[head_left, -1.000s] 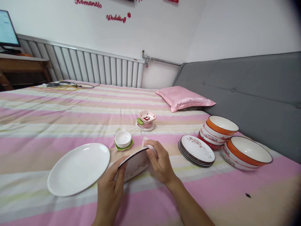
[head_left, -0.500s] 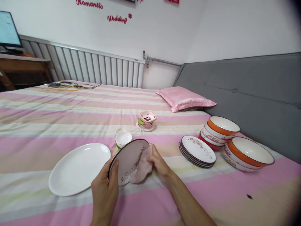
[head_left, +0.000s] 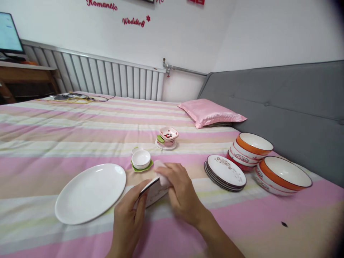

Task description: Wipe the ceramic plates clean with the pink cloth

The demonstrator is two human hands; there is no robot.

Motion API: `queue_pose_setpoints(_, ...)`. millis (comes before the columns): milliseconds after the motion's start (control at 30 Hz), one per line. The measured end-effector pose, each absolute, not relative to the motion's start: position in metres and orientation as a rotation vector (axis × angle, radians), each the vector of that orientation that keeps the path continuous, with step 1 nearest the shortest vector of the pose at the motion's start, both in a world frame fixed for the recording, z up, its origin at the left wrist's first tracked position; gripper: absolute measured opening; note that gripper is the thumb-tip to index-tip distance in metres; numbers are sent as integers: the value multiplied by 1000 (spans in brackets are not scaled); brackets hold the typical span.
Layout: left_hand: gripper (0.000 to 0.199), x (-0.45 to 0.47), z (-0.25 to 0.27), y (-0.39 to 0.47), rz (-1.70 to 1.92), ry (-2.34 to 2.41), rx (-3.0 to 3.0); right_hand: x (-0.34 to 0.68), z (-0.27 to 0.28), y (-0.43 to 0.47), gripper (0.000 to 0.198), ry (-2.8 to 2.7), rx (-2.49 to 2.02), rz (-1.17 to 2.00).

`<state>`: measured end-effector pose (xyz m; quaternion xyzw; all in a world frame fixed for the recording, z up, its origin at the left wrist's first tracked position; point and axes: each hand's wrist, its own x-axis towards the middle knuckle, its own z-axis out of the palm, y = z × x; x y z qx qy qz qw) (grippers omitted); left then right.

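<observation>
From where I stand, the person's left hand (head_left: 129,215) is pinching one edge of a white round plate with a dark rim and printed pattern (head_left: 156,194), tilted steeply above the striped pink, cream and white bedspread (head_left: 80,143). The right hand (head_left: 184,193) grips a pale pink folded cloth (head_left: 162,175) pressed over the plate's upper edge. A plain white glossy oval platter (head_left: 91,193) lies to the left, and a small white round dish (head_left: 141,158) sits on a green saucer just beyond the hands. Off to the right, a stack of dark-rimmed patterned plates (head_left: 226,171) lies near a big orange-banded white bowl (head_left: 286,175).
</observation>
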<state>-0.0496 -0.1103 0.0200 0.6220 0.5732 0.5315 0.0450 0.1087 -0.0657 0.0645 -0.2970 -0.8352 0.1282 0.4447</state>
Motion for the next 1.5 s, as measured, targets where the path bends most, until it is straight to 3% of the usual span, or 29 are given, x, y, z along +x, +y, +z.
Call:
queue_pose_setpoints(167, 20, -47, 26, -112, 1665, 1744, 1994, 93, 68, -85, 48, -2252, -692, 28)
queue_pose_setpoints(367, 19, -47, 24, -112, 1615, 1749, 1973, 95, 62, -78, 55, -2250, -774, 16)
queue_pose_setpoints(567, 29, -50, 19, -110, 1597, 1719, 1862, 105, 56, -60, 68, -2043, -870, 307)
queue_pose_setpoints(900, 41, -51, 19, -109, 1580, 1823, 1566, 107, 19, -28, 49, -1549, -917, 965)
queue_pose_setpoints(1200, 49, -51, 27, -112, 1554, 1895, 1325, 100, -16, -12, 47, -1455, -996, 1231)
queue_pose_setpoints(1333, 50, -52, 26, -111, 1552, 1902, 1303, 103, -16, -12, 49, -1438, -1130, 1100)
queue_pose_setpoints(1500, 51, -52, 27, -110, 1538, 1950, 1312, 106, 7, -25, 52, -1348, -1072, 554)
